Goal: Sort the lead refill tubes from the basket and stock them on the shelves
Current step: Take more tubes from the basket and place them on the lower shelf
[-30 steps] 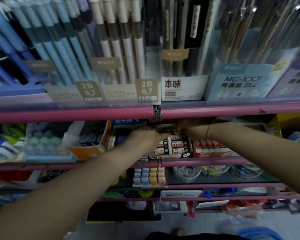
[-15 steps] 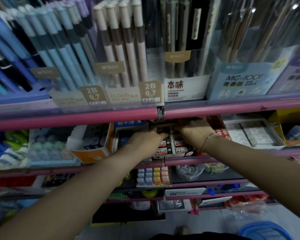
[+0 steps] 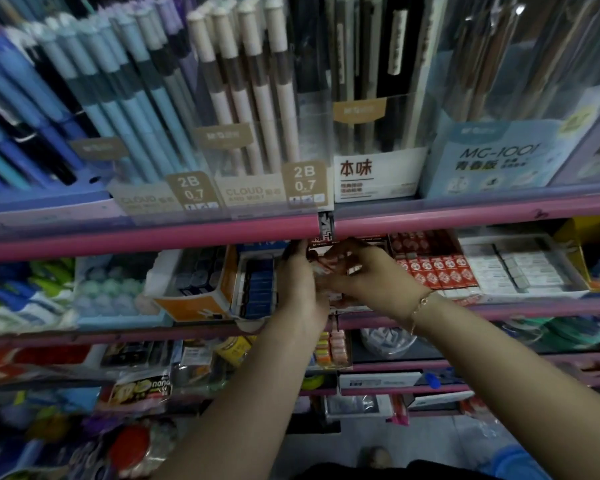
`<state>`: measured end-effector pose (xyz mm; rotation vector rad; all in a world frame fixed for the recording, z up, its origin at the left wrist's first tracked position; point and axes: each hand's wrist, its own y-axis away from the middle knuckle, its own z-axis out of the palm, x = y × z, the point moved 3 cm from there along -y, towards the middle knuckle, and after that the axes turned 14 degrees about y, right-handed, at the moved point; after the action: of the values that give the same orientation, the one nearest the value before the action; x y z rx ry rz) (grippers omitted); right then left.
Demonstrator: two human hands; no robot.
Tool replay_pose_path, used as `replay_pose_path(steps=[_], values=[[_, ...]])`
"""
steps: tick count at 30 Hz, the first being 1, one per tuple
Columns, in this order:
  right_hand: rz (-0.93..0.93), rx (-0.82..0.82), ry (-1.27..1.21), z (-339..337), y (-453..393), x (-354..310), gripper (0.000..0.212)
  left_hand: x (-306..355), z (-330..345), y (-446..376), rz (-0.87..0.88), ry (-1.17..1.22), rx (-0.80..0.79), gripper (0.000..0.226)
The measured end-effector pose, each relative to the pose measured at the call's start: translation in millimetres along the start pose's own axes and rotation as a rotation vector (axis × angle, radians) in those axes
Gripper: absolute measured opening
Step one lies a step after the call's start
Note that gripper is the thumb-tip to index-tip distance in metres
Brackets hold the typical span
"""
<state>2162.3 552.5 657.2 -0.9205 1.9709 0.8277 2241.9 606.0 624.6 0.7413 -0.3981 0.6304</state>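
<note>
Small red-and-white lead refill tubes (image 3: pixel 327 264) sit between my two hands, just under the pink shelf rail (image 3: pixel 153 237). My left hand (image 3: pixel 300 289) reaches up along their left side, its fingers curving round them. On the right, the curled fingers of my right hand (image 3: pixel 364 275) pinch the same bunch. The hands hide most of the refill box beneath. The blue basket (image 3: pixel 515 459) shows at the bottom right, on the floor.
Red-and-white refill packs (image 3: pixel 437 271) fill the shelf right of my hands, then white erasers (image 3: pixel 520 268). A blue box (image 3: pixel 257 289) and an orange carton (image 3: pixel 194 299) stand to the left. Pencil displays (image 3: pixel 243 109) fill the shelf above.
My hands have drawn close together over the refill box, the right one moving left. The box's packs, visible before, are now covered by my hands.
</note>
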Motion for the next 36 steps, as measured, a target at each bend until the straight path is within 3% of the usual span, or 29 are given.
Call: replay_pose_path(steps=[3, 6, 11, 13, 16, 20, 25, 29, 31, 34, 36], values=[[-0.007, 0.054, 0.152, -5, -1, 5, 0.027, -5, 2, 6, -0.051, 0.088, -0.038, 0.033], [0.044, 0.059, -0.069, -11, 0, 13, 0.024, -5, 2, 8, -0.043, 0.067, -0.141, 0.034], [0.18, -0.012, -0.493, -18, 2, 28, 0.017, -3, -10, 9, 0.215, -0.701, -0.178, 0.022], [0.207, -0.101, -0.565, -19, 4, 28, 0.029, -1, -13, 7, 0.29, -0.83, -0.204, 0.03], [0.185, -0.246, -0.507, -20, 5, 27, 0.036, 0, -13, 6, 0.23, -0.77, -0.186, 0.036], [0.047, -0.367, -0.575, -27, 5, 25, 0.025, -1, -16, 7, -0.139, -0.386, -0.189, 0.031], [-0.228, -0.049, 0.015, -24, 7, 23, 0.032, -8, -21, 15, -0.265, -0.442, -0.189, 0.028], [-0.159, 0.021, -0.188, -30, 4, 27, 0.016, -1, -33, 10, -0.135, -0.449, -0.037, 0.037], [-0.094, 0.146, -0.075, -45, -4, 32, 0.008, 9, -39, 7, -0.089, -0.367, 0.028, 0.04], [-0.11, 0.193, 0.518, -56, -14, 35, 0.006, 25, -43, 7, -0.058, -0.209, -0.014, 0.029], [-0.207, 0.158, 0.929, -45, -26, 35, 0.021, 33, -43, 6, -0.039, -0.141, -0.071, 0.019]])
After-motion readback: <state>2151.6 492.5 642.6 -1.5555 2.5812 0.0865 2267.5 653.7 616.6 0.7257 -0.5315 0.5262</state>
